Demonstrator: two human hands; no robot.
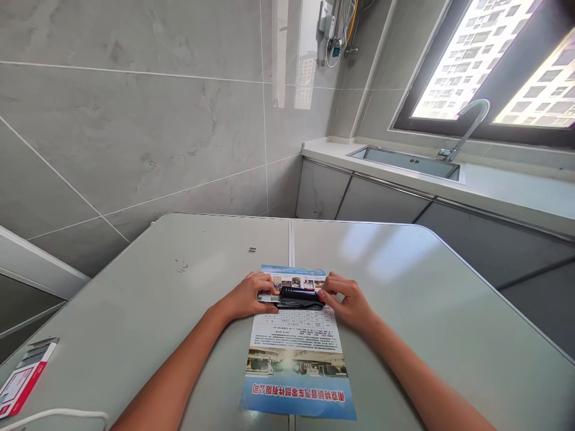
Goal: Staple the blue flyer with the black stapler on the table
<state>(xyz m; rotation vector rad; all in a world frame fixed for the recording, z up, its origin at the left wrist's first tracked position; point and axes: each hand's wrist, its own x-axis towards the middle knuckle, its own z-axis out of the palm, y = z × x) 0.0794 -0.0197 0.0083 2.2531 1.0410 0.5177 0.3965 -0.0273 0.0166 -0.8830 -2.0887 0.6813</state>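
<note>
A black stapler [299, 296] lies on its side across a printed leaflet [296, 335], both of my hands on it. My left hand [251, 295] grips its left end with thumb and fingers, where a silver metal part [268, 297] sticks out of the black body. At the opposite end, my right hand [345, 297] pinches the stapler between thumb and fingers. The leaflet, blue and white with small photos and red print, lies flat under the stapler and faces away from me. Some of its upper part is covered by my hands.
On the grey table [215, 239], two small strips of staples [252, 249] lie beyond the leaflet. Several tiny loose bits [182, 264] are at the left. A red and white box of staples [27, 380] and a white cable [63, 412] sit near left.
</note>
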